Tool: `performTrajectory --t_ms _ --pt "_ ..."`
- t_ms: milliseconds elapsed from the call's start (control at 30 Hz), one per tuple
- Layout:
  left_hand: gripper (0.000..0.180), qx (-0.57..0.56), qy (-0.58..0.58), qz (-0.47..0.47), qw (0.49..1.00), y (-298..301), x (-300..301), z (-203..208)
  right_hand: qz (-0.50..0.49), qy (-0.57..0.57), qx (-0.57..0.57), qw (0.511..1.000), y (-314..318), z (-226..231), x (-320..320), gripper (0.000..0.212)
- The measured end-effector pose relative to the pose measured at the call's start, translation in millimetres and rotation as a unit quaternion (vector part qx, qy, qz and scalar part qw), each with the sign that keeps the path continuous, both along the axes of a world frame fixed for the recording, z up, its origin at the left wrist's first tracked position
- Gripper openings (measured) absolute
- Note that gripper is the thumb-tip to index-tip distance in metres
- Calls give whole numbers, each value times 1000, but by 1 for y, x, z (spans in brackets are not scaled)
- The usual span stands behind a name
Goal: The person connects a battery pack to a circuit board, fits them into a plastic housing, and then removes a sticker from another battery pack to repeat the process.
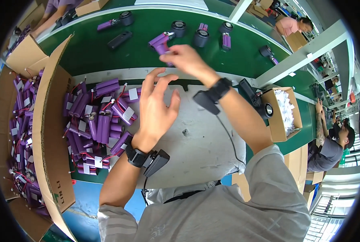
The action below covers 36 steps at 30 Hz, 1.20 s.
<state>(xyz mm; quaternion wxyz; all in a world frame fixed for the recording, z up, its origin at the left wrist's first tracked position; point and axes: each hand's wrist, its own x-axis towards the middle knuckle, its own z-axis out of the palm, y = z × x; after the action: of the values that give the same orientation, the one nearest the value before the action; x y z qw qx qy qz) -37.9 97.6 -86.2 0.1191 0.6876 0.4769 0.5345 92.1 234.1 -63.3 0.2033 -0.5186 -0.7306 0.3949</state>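
Note:
My right hand (pixel 184 60) reaches over the green belt, somewhat blurred, its fingers closed on the end of a purple battery pack (pixel 169 59). Right beside it lies another purple battery pack (pixel 159 39), and whether the two touch is hard to tell. My left hand (pixel 155 103) hangs above the grey work mat (pixel 204 133), fingers spread and nothing in them. To its left is a loose heap of purple battery packs (pixel 103 127) with white labels and thin red and black leads. Each wrist wears a black strap with a small cabled box.
An open cardboard box (pixel 46 133) full of purple packs stands at left. Along the green belt (pixel 143 60) sit several round black housings (pixel 201 38) with purple packs. At right a small carton (pixel 287 115) holds white pieces beside a black device (pixel 264 109). Other people work around.

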Motion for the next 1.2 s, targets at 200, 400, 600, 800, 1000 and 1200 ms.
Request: performTrajectory --t_ms 200,400,600,800,1000,1200 --pt "29 -93 -27 -62 993 -4 13 -6 -100 333 -53 936 -33 56 160 28" --pt "27 -112 -18 -107 988 -5 30 -16 -186 -291 72 936 -54 47 235 33" --pt "25 -137 -25 -130 982 -10 31 -20 -131 -346 120 921 -87 6 227 37" --pt "23 -129 -25 -133 982 -11 21 -23 -118 -381 128 908 -104 -4 208 37" --pt "21 -170 -62 -132 975 -13 14 -35 -80 -241 221 941 -138 24 165 31" --pt "22 -380 -241 -169 877 -5 13 -31 250 -139 386 877 -152 -1 93 24"
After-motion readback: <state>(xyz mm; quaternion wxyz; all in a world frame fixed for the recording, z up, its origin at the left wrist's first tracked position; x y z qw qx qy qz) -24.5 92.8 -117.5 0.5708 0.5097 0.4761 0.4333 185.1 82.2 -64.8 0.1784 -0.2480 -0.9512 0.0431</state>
